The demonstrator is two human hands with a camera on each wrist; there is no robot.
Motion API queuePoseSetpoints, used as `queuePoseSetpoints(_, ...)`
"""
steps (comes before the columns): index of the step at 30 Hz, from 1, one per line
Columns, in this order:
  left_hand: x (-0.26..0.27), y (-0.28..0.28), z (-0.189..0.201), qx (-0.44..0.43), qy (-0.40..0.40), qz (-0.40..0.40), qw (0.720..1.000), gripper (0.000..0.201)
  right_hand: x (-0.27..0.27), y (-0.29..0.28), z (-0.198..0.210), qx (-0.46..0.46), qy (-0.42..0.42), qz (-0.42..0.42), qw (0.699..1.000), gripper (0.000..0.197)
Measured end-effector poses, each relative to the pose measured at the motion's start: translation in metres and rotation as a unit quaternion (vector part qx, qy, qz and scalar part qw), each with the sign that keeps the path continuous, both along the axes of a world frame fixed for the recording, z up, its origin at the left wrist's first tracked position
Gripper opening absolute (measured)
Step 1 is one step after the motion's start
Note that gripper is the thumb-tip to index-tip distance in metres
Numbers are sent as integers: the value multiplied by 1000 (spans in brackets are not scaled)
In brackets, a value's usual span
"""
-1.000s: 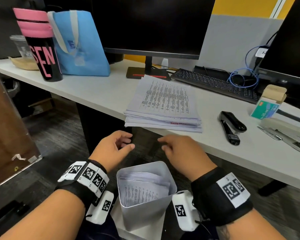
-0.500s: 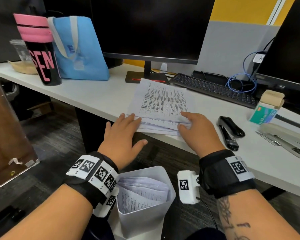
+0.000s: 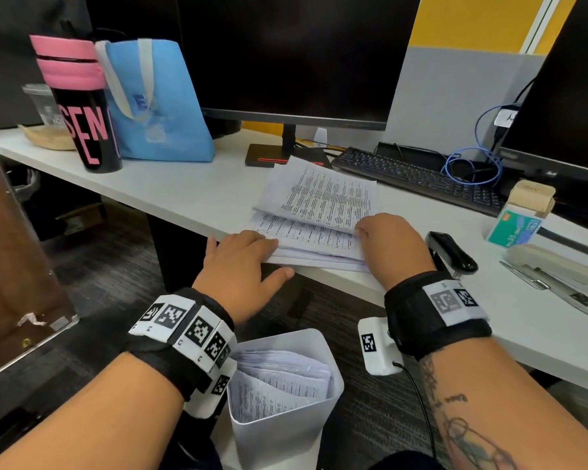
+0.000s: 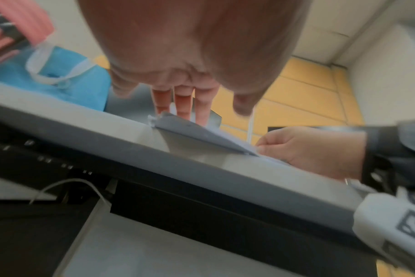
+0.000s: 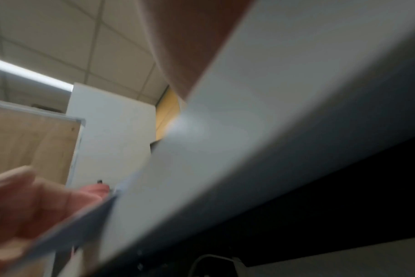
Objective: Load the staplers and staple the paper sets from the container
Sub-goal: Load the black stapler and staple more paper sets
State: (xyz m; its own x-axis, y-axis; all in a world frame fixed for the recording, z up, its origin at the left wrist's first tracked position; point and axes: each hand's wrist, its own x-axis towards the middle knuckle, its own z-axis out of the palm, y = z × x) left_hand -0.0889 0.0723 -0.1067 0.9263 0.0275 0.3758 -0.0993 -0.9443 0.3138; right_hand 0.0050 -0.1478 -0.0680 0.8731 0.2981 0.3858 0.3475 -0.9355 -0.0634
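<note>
**Both hands on the paper stack at the tabletop's near edge**

The paper stack lies at the near edge of the tabletop, in front of the monitor stand, its top sheets lifted and fanned. The left hand rests on the stack's near-left corner with fingers straight and flat on the sheets, thumb out past the table edge. The right hand sits at the stack's right edge — its fingers appear to be tucked under the raised top sheets, though the head view hides them and the right wrist view is too blurred to say whether they pinch.

Just right of that hand lies a black stapler; further right, near the right edge, a beige stapler lies opened out, with a green staple box behind it. The white container stands below the tabletop's near edge, between the forearms — more paper sets inside it.
</note>
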Motion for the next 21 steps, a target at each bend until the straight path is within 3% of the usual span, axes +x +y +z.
queuePoseSetpoints(2,-4,1,2,-116,-31,-11,993,52,-7,-3,1,58,-66,26,996,24)
queuePoseSetpoints(4,-2,2,4,-299,-58,32,952,44,-23,-5,8,148,-87,69,983,21)
queuePoseSetpoints(5,1,4,7,-428,-53,70,900,48,-33,-8,13,172,-63,89,979,20)
queuePoseSetpoints(6,2,6,11,-558,-27,100,824,55,-43,-11,19,169,-21,104,980,19)
queuePoseSetpoints(7,2,10,15,-654,8,110,748,61,-53,-15,24,151,31,117,981,17)
queuePoseSetpoints(8,0,14,17,-710,47,105,695,66,-62,-20,29,136,91,127,978,15)
queuePoseSetpoints(10,-5,20,19,-750,115,77,647,63,-77,-30,36,147,192,138,960,14)
queuePoseSetpoints(13,-11,20,18,-745,152,36,649,34,-83,-39,38,239,230,140,933,19)
queuePoseSetpoints(15,-11,14,18,-730,145,28,667,35,-81,-35,34,325,197,105,919,21)
queuePoseSetpoints(18,-11,7,18,-720,143,25,679,37,-74,-24,25,409,122,39,903,8)
queuePoseSetpoints(21,-11,7,19,-710,148,32,688,44,-73,-16,20,426,47,59,902,36)
